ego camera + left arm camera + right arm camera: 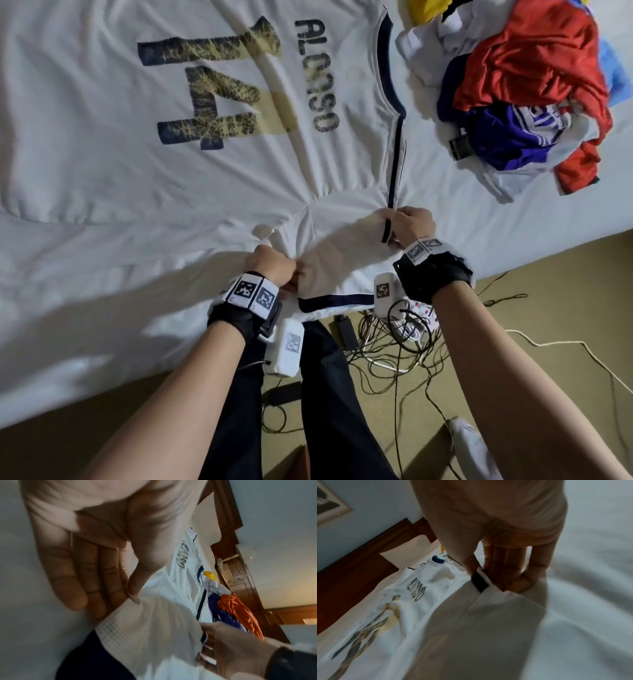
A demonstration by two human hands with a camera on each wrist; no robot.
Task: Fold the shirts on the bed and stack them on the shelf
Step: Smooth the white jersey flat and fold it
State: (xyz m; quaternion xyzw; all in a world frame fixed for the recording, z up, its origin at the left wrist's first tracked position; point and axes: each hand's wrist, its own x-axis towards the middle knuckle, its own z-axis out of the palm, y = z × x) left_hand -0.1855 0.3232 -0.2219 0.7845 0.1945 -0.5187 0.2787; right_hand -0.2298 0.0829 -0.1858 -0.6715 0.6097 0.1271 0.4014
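The white jersey (212, 113) lies spread back-up on the bed (85, 291), collar toward the right, and its near sleeve (342, 260) is lifted off the sheet between my hands. My left hand (270, 263) pinches the sleeve's underarm edge, thumb against fingertips, as the left wrist view confirms. My right hand (411, 224) grips the sleeve at the shoulder seam, fingers curled round the dark piping. Judgement: the sleeve fold is in progress, and nothing is stacked yet.

Risks noted: the fabric looks thin and slippery, so a loose pinch could let the sleeve drop crooked. Pulling unevenly would drag the body of the jersey and deepen the wrinkles radiating from the armpit. The pile of unfolded shirts (527, 99) lies just beyond the collar and could snag it. Loose cables (394, 342) on the floor beside my feet are a trip hazard.
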